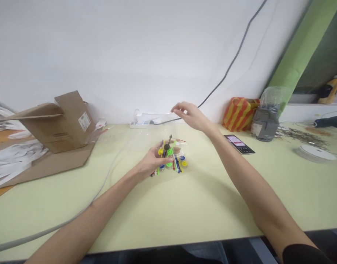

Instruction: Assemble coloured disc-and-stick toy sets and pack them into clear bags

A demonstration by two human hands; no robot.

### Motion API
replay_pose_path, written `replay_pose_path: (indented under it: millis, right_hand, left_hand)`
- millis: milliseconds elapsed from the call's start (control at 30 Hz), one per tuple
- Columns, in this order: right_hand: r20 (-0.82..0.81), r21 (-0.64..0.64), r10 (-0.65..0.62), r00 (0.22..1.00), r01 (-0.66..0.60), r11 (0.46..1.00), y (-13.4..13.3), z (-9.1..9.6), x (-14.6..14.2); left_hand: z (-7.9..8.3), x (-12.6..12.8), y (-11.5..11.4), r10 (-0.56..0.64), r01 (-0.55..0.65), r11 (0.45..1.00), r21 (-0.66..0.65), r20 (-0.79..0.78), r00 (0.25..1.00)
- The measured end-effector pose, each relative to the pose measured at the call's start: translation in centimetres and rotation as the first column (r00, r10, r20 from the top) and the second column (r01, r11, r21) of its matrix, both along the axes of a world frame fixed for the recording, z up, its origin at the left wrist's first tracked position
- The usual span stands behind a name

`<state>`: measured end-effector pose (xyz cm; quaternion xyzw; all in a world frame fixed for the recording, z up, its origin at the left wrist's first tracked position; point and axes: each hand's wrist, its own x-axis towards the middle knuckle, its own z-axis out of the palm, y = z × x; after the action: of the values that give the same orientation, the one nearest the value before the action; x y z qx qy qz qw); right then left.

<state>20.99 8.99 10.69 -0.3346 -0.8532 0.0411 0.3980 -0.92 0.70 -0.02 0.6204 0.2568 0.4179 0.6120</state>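
A small heap of plastic pieces (170,156) sits near the middle of the bench (212,205), closer to its back edge. It is a tangle of glossy yellow, bright green, blue and red parts, some thin and stick-like, others short and round. The left hand (151,162) lies over its near side, fingers reaching across the top; whether that grip is pinching anything, I cannot tell. The right hand (191,116) hangs above the back edge, apart from the heap, its grip loosely spread with fingers curved.

A smooth black phone (238,143) lies face up to the right of the heap. Along the back edge are a white power strip (138,124), a woven orange-and-yellow striped bag (240,114) and a grey bag (266,124) topped with crinkled clear plastic. Thin metal scraps (303,135) and a flat white roll (315,153) lie toward the right edge. At the left edge, an open corrugated cardboard box (61,123) stands on a flat cardboard sheet (55,165), beside crumpled white paper (11,159). A smooth grey cable (47,229) curves across the bench.
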Motion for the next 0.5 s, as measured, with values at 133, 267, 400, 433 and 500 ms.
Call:
replay_pose_path:
  millis: [133,267,400,433,500]
  right_hand:
    - [0.335,-0.286,-0.175,0.926,0.277,0.918,3.7,-4.9,0.9]
    - [0.564,-0.398,-0.128,0.816,0.404,0.823,4.8,-8.7,1.3]
    - [0.547,-0.368,-0.171,0.819,0.419,0.830,5.0,-9.6,1.5]
    - [0.532,-0.361,-0.178,0.828,0.412,0.836,5.0,-9.4,1.6]
    - [0.496,-0.341,-0.196,0.846,0.398,0.852,5.0,-8.4,2.1]
  left_hand:
    - [0.3,0.1,-0.2,0.011,-0.009,0.999,-0.051,0.046,0.999]
    - [0.6,0.2,-0.5,-0.029,0.031,0.998,-0.048,0.029,0.999]
    - [0.5,0.0,-0.3,-0.049,0.048,0.998,-0.042,-0.019,0.999]
    - [0.4,-0.1,-0.3,-0.049,0.048,0.998,-0.045,-0.028,0.998]
    - [0.4,-0.1,-0.2,-0.050,0.048,0.998,-0.052,-0.040,0.998]
